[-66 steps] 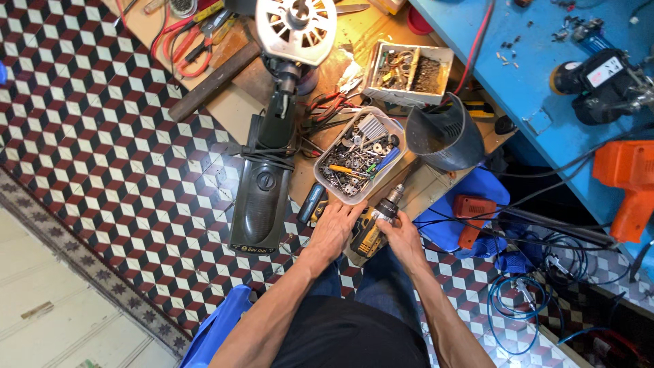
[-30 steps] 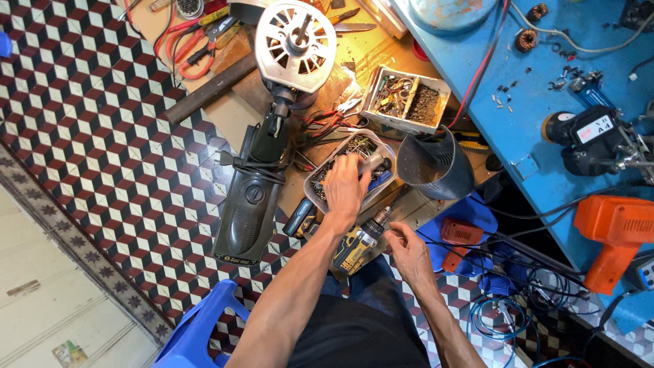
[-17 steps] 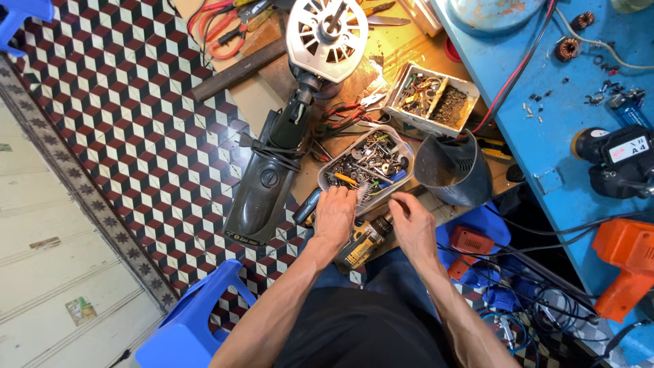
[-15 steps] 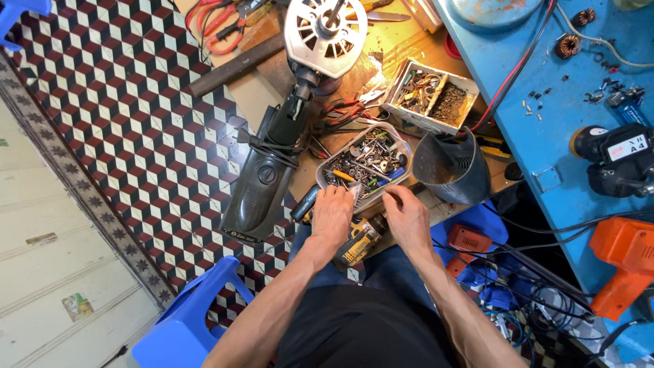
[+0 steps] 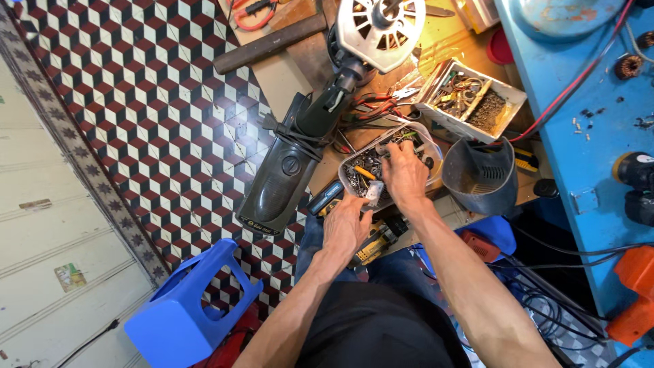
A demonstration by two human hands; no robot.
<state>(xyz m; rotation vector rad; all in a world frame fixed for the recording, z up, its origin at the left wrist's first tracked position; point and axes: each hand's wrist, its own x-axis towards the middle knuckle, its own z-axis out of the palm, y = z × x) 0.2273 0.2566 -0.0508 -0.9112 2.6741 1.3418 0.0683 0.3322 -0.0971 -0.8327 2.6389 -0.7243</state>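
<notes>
**Inspector:** Clear plastic, oval, and full of small mixed hardware: that is the parts tub (image 5: 354,178) on the wooden surface (image 5: 320,65), near the centre of the view. The right hand (image 5: 403,176) is inside it, palm down, fingers bent and digging among the pieces at the far side. Whether those fingers pinch any one piece, I cannot tell.

**Assistant:** And the left hand?

**Inspector:** The left hand (image 5: 345,228) sits just near of the tub, fingers drawn together on a small pale piece (image 5: 374,193) at the tub's near rim. Beneath and just right of that hand lies a yellow and black tool body (image 5: 374,243), resting over the person's lap.

**Assistant:** Surroundings?

**Inspector:** Left of the tub, a dark green appliance housing (image 5: 283,170) lies lengthways, its far end meeting a silver motor (image 5: 381,27) with vented face. Far right of the tub stands a white divided tray (image 5: 507,109) holding screws and wire scraps. Just right of the tub, a dark grey funnel-shaped shroud (image 5: 480,178) lies on its side. A blue bench (image 5: 586,82) runs along the right edge, with an orange power tool (image 5: 633,293) at its near end. A blue plastic stool (image 5: 187,313) stands on the patterned tile floor (image 5: 157,116), near left.
</notes>
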